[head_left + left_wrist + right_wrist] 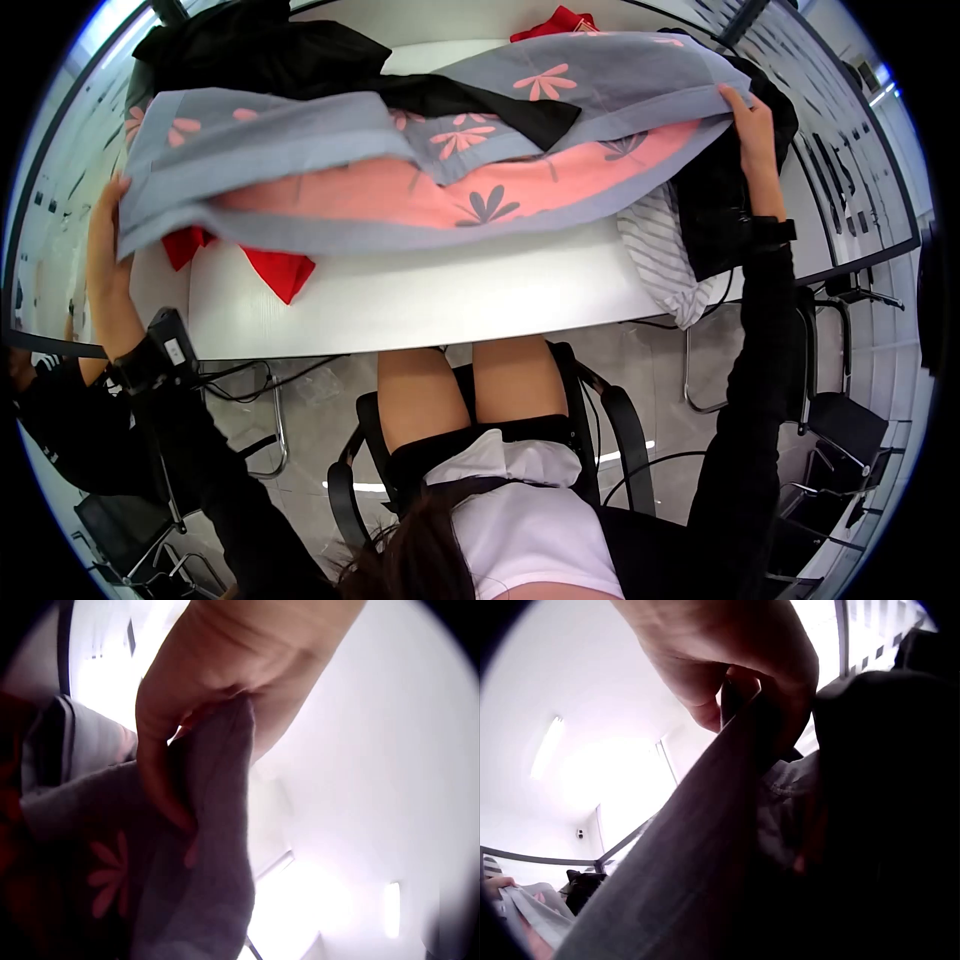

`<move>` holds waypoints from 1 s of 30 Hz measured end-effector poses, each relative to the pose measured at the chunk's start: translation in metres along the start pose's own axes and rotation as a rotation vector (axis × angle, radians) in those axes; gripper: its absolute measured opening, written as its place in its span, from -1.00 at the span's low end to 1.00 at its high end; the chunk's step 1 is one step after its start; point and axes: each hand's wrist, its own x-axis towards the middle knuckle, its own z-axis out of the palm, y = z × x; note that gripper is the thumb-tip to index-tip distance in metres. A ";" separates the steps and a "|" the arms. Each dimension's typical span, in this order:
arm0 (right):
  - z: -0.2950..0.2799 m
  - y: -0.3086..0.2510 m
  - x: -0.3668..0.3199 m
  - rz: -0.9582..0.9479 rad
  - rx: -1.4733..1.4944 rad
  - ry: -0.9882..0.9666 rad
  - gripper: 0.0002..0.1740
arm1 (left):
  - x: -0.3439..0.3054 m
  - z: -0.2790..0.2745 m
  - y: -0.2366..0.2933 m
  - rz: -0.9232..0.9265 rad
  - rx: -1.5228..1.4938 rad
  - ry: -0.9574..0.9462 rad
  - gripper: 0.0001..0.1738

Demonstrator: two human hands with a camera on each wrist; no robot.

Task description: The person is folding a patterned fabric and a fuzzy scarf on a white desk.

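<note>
A grey and pink flowered cloth [480, 205] is stretched wide across the table [430, 295], its near edge raised. My left hand [108, 235] holds its left end; in the left wrist view the fingers [161, 780] curl over a grey hem. At the far right corner my right hand [757, 135] pinches the other end. The right wrist view has thumb and fingers [784, 697] closed on the grey border, which runs taut down from them. A black fabric strip [540, 118] lies over the cloth's middle.
Black garments [260, 50] are heaped at the back left. Red fabric [280, 270] pokes out under the cloth, and another red piece [555, 22] lies at the back. A striped grey cloth [660, 250] and a black garment [715, 210] hang near the right front edge.
</note>
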 end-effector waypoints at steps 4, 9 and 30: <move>-0.048 -0.004 0.047 0.129 -0.161 -0.050 -0.67 | 0.008 -0.071 -0.033 -0.032 0.091 0.093 -0.56; -0.079 0.008 0.044 -0.154 0.139 0.108 -0.68 | -0.026 -0.088 -0.067 0.143 -0.079 0.240 -0.56; -0.049 0.024 0.042 0.131 0.062 -0.274 -0.50 | -0.023 0.011 -0.058 0.357 0.383 -0.065 -0.53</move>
